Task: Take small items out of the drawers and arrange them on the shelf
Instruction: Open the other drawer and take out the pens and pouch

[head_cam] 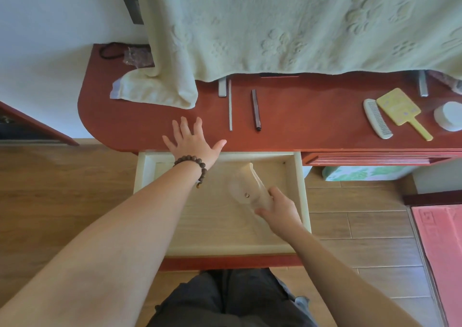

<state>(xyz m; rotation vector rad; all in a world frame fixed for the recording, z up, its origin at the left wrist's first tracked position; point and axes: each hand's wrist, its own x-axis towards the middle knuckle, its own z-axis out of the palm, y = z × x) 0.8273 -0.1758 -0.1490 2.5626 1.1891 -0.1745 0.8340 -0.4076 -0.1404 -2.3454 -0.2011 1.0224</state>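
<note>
Head view. In the open pale wooden drawer (303, 191), the right hand (281, 213) pinches the near end of a translucent, curved plastic piece (246, 189); lifting should keep it level to clear the red-brown wooden shelf (300, 116) edge at twelve o'clock. The left hand (191, 140), fingers spread, lies flat on that shelf. At one o'clock lie a grey metal rod (230, 106) and dark stick (256, 110); at two o'clock, a white comb (376, 119) and yellow paddle brush (400, 109).
</note>
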